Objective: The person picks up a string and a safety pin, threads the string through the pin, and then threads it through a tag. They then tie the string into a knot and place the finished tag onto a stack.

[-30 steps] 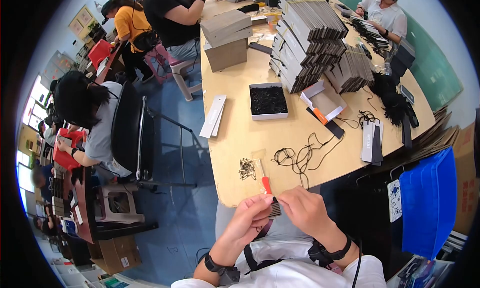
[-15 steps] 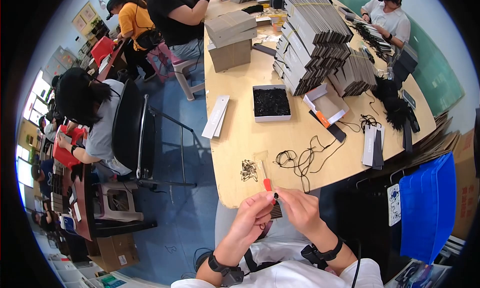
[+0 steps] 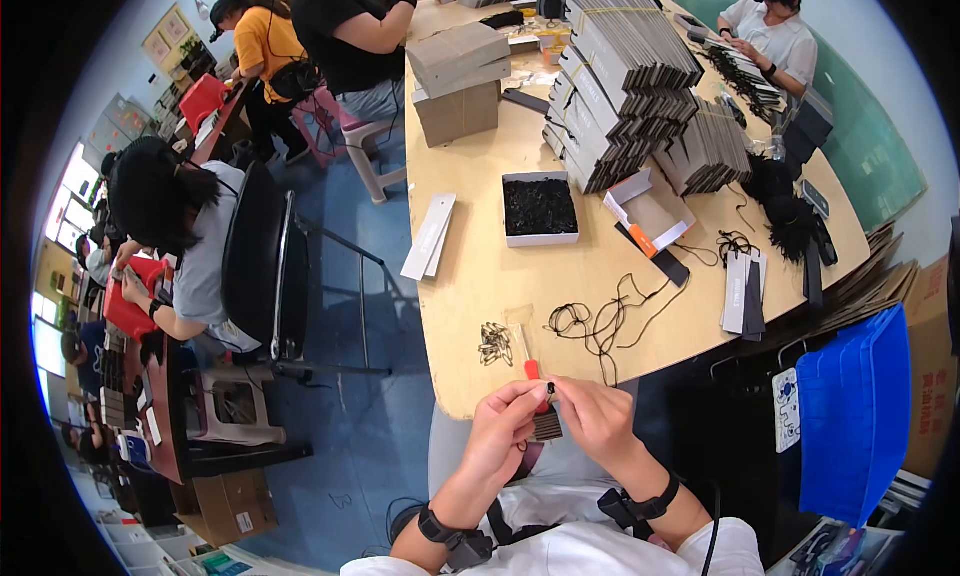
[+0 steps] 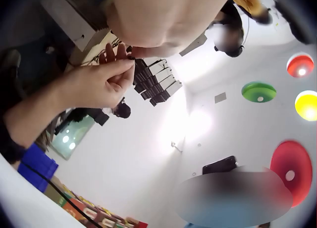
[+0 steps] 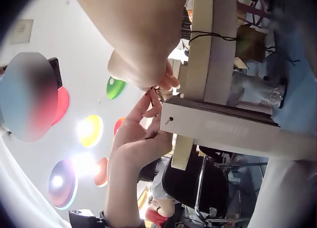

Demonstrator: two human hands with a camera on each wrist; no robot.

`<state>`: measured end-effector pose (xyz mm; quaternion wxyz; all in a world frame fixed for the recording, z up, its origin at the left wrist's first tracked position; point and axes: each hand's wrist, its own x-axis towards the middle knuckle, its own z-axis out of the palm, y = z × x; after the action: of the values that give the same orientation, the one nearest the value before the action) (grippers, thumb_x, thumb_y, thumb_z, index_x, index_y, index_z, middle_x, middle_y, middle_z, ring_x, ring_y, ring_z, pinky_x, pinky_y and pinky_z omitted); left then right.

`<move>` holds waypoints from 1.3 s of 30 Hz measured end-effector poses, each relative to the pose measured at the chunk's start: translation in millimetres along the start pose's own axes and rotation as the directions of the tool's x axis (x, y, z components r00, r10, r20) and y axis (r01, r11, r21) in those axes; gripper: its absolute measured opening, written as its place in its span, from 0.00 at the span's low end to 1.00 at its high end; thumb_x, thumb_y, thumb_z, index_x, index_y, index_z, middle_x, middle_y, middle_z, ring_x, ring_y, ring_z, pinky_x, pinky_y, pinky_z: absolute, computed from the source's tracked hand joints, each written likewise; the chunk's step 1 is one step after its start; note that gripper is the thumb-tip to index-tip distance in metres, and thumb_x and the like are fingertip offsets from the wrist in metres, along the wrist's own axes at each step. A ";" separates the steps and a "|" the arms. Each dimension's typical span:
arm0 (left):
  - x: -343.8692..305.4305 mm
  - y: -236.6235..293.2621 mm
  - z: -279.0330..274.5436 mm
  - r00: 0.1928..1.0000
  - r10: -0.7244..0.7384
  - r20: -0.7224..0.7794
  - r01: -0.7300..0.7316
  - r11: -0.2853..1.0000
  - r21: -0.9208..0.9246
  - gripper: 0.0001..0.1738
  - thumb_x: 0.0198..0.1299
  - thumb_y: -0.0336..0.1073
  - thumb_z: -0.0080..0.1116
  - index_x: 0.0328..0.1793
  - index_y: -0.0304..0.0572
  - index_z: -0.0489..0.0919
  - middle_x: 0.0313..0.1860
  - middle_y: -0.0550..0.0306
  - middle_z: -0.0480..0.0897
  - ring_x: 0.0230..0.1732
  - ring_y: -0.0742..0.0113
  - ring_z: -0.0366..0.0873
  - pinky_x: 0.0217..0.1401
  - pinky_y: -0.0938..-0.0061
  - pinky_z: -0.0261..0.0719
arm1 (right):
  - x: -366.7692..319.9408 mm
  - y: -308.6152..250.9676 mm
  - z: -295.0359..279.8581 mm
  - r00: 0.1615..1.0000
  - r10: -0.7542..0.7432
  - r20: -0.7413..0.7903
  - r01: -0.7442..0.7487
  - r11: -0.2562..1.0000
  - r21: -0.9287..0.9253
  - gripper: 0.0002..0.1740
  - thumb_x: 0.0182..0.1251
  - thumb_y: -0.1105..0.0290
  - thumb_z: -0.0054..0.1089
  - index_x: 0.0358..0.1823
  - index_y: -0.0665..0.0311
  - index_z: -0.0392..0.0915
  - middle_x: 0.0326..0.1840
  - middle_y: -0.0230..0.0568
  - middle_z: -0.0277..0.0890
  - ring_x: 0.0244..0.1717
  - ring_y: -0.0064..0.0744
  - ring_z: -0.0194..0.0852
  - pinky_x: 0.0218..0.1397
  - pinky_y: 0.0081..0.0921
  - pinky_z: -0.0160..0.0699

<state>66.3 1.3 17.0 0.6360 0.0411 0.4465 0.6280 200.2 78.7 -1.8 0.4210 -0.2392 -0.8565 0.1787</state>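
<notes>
The left hand [image 3: 505, 428] pinches a small black piece [image 3: 550, 388] between thumb and forefinger above the table's near edge. Against its other side are the pinched fingertips of the right hand [image 3: 600, 421]. Under the hands shows a stack of grey tags [image 3: 547, 427]; in the right wrist view, the printed top tag [image 5: 223, 129] has a hole near its end. Thin dark cord is at the fingertips there, its path partly hidden by fingers. A red-handled tool [image 3: 532, 370] lies just beyond the hands, beside a pile of small metal pins [image 3: 495, 344].
On the table are loose black cord [image 3: 600, 326], a white box of black pieces [image 3: 540, 208], an open empty box [image 3: 650, 211], two pale tags [image 3: 430, 238] and tall tag stacks [image 3: 620, 96]. A blue bin [image 3: 850, 416] stands right. Other people work around.
Both hands stay together at the black piece, with small shifts of the fingers. More of the tag stack shows beneath them. The whole head view has shifted slightly.
</notes>
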 end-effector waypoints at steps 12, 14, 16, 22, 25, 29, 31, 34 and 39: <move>-0.6 -1.1 -1.0 0.982 0.188 -0.014 -0.179 0.954 0.243 0.08 0.61 0.31 0.64 0.42 0.34 0.83 0.31 0.63 0.84 0.23 0.88 0.68 0.24 0.88 0.58 | -0.8 5.8 -3.7 0.998 -0.052 0.041 0.056 0.994 -0.094 0.11 0.53 0.79 0.62 0.39 0.65 0.76 0.24 0.36 0.75 0.21 0.32 0.76 0.22 0.26 0.72; -1.4 1.8 -1.6 0.989 0.147 -0.012 -0.140 0.962 0.235 0.08 0.61 0.32 0.63 0.42 0.35 0.84 0.31 0.64 0.84 0.23 0.88 0.67 0.25 0.89 0.59 | -0.5 7.6 -5.5 0.998 -0.026 0.048 0.023 0.998 0.058 0.11 0.53 0.80 0.62 0.39 0.65 0.76 0.23 0.37 0.75 0.21 0.33 0.77 0.22 0.26 0.73; -1.4 0.9 -3.1 0.991 0.135 0.009 -0.134 0.968 0.211 0.09 0.62 0.32 0.63 0.44 0.34 0.83 0.31 0.65 0.84 0.23 0.88 0.66 0.25 0.89 0.59 | 0.1 5.3 -4.8 0.999 -0.006 0.041 0.003 0.997 0.083 0.10 0.54 0.80 0.63 0.38 0.66 0.76 0.23 0.38 0.76 0.21 0.34 0.77 0.22 0.27 0.73; 1.7 -10.1 -11.8 0.968 0.250 0.024 -0.237 0.878 0.416 0.09 0.63 0.31 0.61 0.46 0.33 0.81 0.29 0.68 0.81 0.24 0.90 0.65 0.24 0.91 0.57 | 1.7 7.2 -8.1 0.995 0.069 0.071 -0.077 0.989 0.128 0.10 0.56 0.79 0.63 0.40 0.66 0.77 0.24 0.40 0.77 0.22 0.35 0.78 0.23 0.27 0.74; -4.0 -3.7 -0.6 0.959 0.281 0.030 -0.269 0.876 0.400 0.08 0.64 0.30 0.60 0.44 0.32 0.81 0.29 0.67 0.80 0.25 0.90 0.65 0.25 0.92 0.58 | 0.3 2.2 -8.4 0.958 0.251 0.142 -0.283 0.911 0.299 0.12 0.59 0.77 0.63 0.45 0.68 0.78 0.29 0.42 0.80 0.26 0.32 0.81 0.27 0.23 0.77; -7.0 -5.1 0.1 0.959 0.272 0.072 -0.275 0.852 0.445 0.09 0.65 0.29 0.59 0.47 0.29 0.79 0.37 0.60 0.83 0.35 0.83 0.77 0.35 0.90 0.73 | 6.1 4.7 -14.5 0.821 0.385 0.421 -0.568 0.623 0.538 0.14 0.61 0.73 0.65 0.48 0.69 0.80 0.37 0.44 0.84 0.33 0.26 0.84 0.34 0.18 0.81; -4.0 -10.4 1.5 0.931 0.354 0.085 -0.355 0.830 0.431 0.08 0.64 0.30 0.60 0.43 0.31 0.80 0.27 0.69 0.78 0.25 0.90 0.64 0.25 0.92 0.57 | 5.0 4.5 -13.7 0.797 0.409 0.445 -0.604 0.572 0.555 0.13 0.61 0.72 0.66 0.46 0.69 0.81 0.35 0.43 0.84 0.32 0.25 0.84 0.35 0.18 0.81; -9.1 -3.3 2.9 0.928 0.360 0.099 -0.354 0.762 0.542 0.07 0.65 0.30 0.58 0.43 0.32 0.79 0.23 0.72 0.73 0.23 0.91 0.61 0.24 0.92 0.54 | 9.6 5.8 -21.0 0.780 0.407 0.475 -0.621 0.595 0.510 0.11 0.60 0.72 0.66 0.43 0.68 0.83 0.32 0.41 0.84 0.31 0.25 0.84 0.35 0.18 0.82; -15.7 -1.0 -1.0 0.930 0.345 0.128 -0.352 0.735 0.579 0.06 0.66 0.28 0.56 0.45 0.32 0.77 0.25 0.69 0.74 0.27 0.88 0.66 0.29 0.91 0.64 | 16.9 6.3 -38.4 0.828 0.305 0.470 -0.501 0.779 0.377 0.08 0.60 0.72 0.66 0.39 0.68 0.82 0.30 0.40 0.83 0.29 0.26 0.83 0.34 0.19 0.82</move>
<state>69.4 -12.5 23.9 0.4648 0.3239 0.6006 0.5643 223.8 97.3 28.1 0.2418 -0.2672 -0.7757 0.5182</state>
